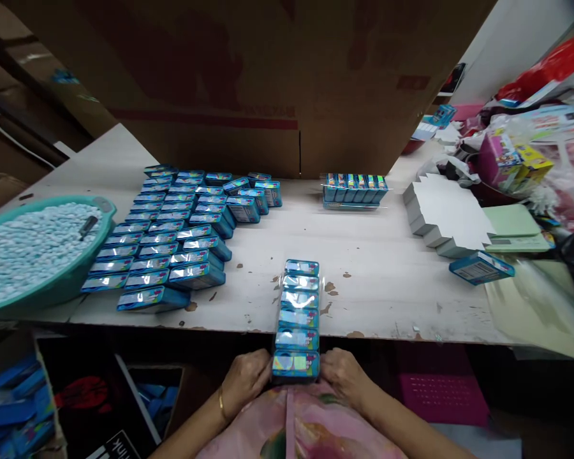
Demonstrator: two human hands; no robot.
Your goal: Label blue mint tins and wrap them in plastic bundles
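A row of several small blue tins (298,319) with shiny tops lies in clear plastic at the table's front edge, its near end sticking out towards my body. At the left side of that near end is my left hand (249,380), fingers curled in and closed on the pack. My right hand (343,377) grips the opposite side, likewise closed, with its fingertips partly hidden. Further back on the table, a second plastic-wrapped row of blue tins (354,189) stands beside the cardboard.
Many loose blue tins (157,248) stand in columns at left, beside a turquoise basin (106,220) of pale pellets. A large cardboard box (268,76) blocks the back. White card blanks (447,210) and a single blue box (481,268) lie right, near cluttered bags.
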